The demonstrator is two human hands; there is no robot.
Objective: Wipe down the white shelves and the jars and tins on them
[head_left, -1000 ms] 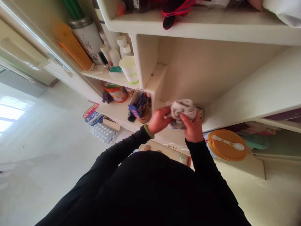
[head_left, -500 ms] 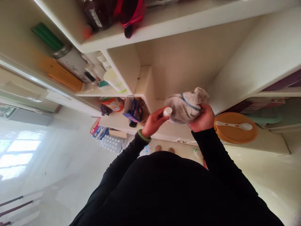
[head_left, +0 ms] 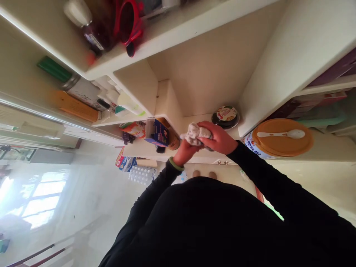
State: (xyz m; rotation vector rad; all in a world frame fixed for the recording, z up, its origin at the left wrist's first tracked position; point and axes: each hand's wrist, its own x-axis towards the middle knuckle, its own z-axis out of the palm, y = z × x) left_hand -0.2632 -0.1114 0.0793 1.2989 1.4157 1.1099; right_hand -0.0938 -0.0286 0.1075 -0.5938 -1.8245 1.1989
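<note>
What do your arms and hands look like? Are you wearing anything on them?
The left sleeve and right sleeve are black, long and snug, reaching the wrists. A green bangle circles the left wrist. The left hand and right hand are bare, with no gloves.

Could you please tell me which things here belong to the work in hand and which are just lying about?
In use: grey cloth, left hand, right hand.
Lying about: labelled jar, orange-lidded tin, white spoon, blue box.

Bright window (head_left: 41, 200) glare at lower left (everything there washed out), edges blurred and bent.
</note>
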